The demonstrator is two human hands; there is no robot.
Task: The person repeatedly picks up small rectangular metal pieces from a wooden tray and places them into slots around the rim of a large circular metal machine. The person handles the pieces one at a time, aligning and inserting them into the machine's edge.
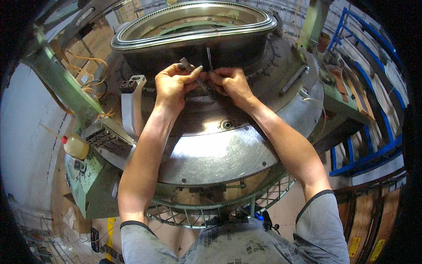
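Note:
My left hand (170,88) is closed round a short dark metal bar (186,64), whose blunt end sticks up past the thumb. The bar slants down to the right, towards my other hand. Close beside it, my right hand (233,86) has its thumb and fingers pinched together, and what lies between them is hidden. A thin bright metal strip (209,57) stands upright just above those fingertips, against the dark wall of a large round machine cylinder (154,57). Whether the fingers grip this strip cannot be made out. Both hands work low in front of the cylinder.
A shiny metal ring plate (206,154) curves round the machine's near side. Left of my forearm rises a grey metal arm (131,108). A red-capped bottle of yellowish liquid (76,146) stands on the green frame (90,185). At right is a blue rack (369,163).

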